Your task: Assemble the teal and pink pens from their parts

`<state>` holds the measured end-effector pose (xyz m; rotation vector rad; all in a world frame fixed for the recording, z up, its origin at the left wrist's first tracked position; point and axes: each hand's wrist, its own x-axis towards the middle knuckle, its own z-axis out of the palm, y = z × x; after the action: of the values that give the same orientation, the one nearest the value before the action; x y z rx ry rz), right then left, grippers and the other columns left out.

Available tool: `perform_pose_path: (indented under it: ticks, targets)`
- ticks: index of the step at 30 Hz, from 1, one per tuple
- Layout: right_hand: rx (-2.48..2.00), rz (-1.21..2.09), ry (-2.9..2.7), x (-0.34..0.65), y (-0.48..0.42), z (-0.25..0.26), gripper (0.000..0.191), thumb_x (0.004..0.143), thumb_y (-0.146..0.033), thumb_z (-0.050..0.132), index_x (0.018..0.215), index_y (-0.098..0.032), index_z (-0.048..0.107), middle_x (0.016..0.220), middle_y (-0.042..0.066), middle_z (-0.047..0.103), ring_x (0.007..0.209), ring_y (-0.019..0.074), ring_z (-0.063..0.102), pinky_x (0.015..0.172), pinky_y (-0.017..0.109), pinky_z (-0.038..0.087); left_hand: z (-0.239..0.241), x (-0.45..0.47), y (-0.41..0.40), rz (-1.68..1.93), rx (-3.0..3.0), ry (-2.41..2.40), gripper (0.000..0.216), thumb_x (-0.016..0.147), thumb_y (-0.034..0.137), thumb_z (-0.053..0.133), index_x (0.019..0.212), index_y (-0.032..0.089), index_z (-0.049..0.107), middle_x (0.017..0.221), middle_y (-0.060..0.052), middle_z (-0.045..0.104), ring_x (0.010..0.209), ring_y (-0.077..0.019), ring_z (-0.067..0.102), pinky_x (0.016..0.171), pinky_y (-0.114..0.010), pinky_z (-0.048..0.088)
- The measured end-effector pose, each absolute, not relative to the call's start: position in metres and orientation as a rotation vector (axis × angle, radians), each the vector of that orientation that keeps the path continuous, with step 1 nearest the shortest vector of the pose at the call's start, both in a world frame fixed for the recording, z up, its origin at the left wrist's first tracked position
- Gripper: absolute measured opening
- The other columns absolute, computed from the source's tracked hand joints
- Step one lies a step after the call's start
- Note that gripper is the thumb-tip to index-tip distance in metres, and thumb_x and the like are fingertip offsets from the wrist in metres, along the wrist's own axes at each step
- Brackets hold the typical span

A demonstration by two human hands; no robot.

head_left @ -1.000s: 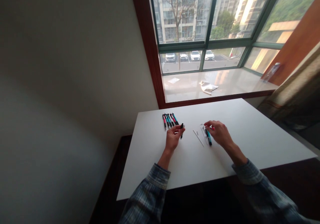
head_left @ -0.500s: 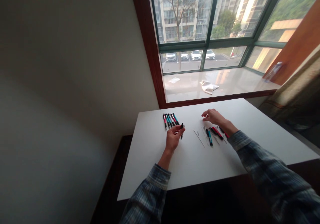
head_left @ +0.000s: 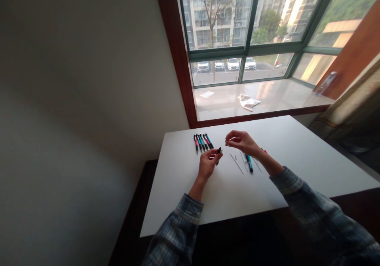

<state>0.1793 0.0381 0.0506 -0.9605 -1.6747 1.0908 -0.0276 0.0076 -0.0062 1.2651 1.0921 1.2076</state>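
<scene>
Pinched in my left hand (head_left: 208,164) is a dark pen part (head_left: 219,151), tilted, its upper end sticking out past the fingertips. My right hand (head_left: 241,141) hovers just to the right of it, thumb and fingertips pressed together; whatever small thing they hold is too tiny to name. Beyond my left hand lies a row of pens (head_left: 203,142) with black, red and teal barrels. Under my right forearm are a teal and black pen barrel (head_left: 249,164) and thin refills (head_left: 236,164). Red parts there are mostly hidden by the arm.
The white table (head_left: 172,194) stands against a wall on the left. Behind it is a window sill (head_left: 219,109) with a crumpled white wrapper (head_left: 248,102), a paper slip (head_left: 207,94) and a clear bottle (head_left: 325,84). A curtain (head_left: 341,111) hangs at the right.
My right hand has moved left, close to my left hand, and its fingers have closed together. My left hand has shifted slightly right with the pen part still in it.
</scene>
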Motion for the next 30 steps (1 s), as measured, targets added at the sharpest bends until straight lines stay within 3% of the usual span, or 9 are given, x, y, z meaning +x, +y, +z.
perform_pose_path:
  ticks: [9, 12, 15, 18, 23, 30]
  targets:
    - [-0.977, 1.120, -1.777, 0.164, 0.027, 0.043, 0.034, 0.082, -0.049, 0.077, 0.093, -0.018, 0.072, 0.091, 0.005, 0.076, 0.087, 0.0208, 0.074, 0.085, 0.039, 0.062, -0.006, -0.028, 0.006, 1.188, 1.303, 1.072, 0.037, 0.071, 0.045, 0.086, 0.096, 0.018, 0.081, 0.089, -0.009, 0.076, 0.079, -0.0195, 0.067, 0.071, -0.030, 0.052]
    - [-1.171, 0.848, -1.820, 0.174, 0.017, 0.040, 0.028, 0.087, -0.047, 0.073, 0.098, -0.021, 0.075, 0.094, 0.005, 0.077, 0.085, 0.0210, 0.073, 0.081, 0.037, 0.061, -0.010, -0.028, 0.009, 1.206, 1.300, 1.068, 0.036, 0.072, 0.045, 0.085, 0.095, 0.018, 0.081, 0.091, -0.009, 0.077, 0.080, -0.0192, 0.067, 0.073, -0.031, 0.053]
    - [-1.501, 0.433, -1.876, 0.188, 0.003, 0.030, 0.015, 0.091, -0.037, 0.070, 0.089, -0.023, 0.077, 0.086, 0.005, 0.077, 0.077, 0.0220, 0.071, 0.075, 0.036, 0.057, -0.013, -0.029, 0.011, 1.242, 1.286, 1.073, 0.034, 0.073, 0.043, 0.085, 0.095, 0.018, 0.082, 0.093, -0.009, 0.078, 0.081, -0.0189, 0.067, 0.074, -0.031, 0.053]
    - [-1.736, 0.216, -1.973, 0.194, -0.012, 0.012, 0.014, 0.090, -0.032, 0.070, 0.082, -0.023, 0.078, 0.082, 0.008, 0.076, 0.076, 0.0236, 0.069, 0.072, 0.035, 0.053, -0.014, -0.028, 0.011, 1.254, 1.280, 1.074, 0.033, 0.074, 0.043, 0.084, 0.096, 0.018, 0.082, 0.094, -0.009, 0.078, 0.082, -0.0189, 0.067, 0.074, -0.031, 0.053]
    - [-1.876, 0.238, -2.115, 0.175, -0.035, -0.007, 0.014, 0.092, -0.025, 0.066, 0.091, -0.018, 0.078, 0.089, 0.011, 0.076, 0.090, 0.0258, 0.068, 0.080, 0.034, 0.050, -0.011, -0.027, 0.010, 1.280, 1.268, 1.074, 0.034, 0.074, 0.043, 0.084, 0.097, 0.017, 0.081, 0.093, -0.009, 0.077, 0.082, -0.0186, 0.067, 0.074, -0.031, 0.053]
    - [-1.855, 0.246, -2.137, 0.154, -0.048, 0.004, 0.019, 0.098, -0.018, 0.052, 0.094, -0.016, 0.071, 0.097, 0.015, 0.072, 0.100, 0.0299, 0.063, 0.082, 0.036, 0.046, -0.010, -0.029, 0.012, 1.365, 1.206, 1.120, 0.036, 0.074, 0.044, 0.083, 0.099, 0.017, 0.080, 0.092, -0.008, 0.077, 0.081, -0.0177, 0.065, 0.071, -0.029, 0.052]
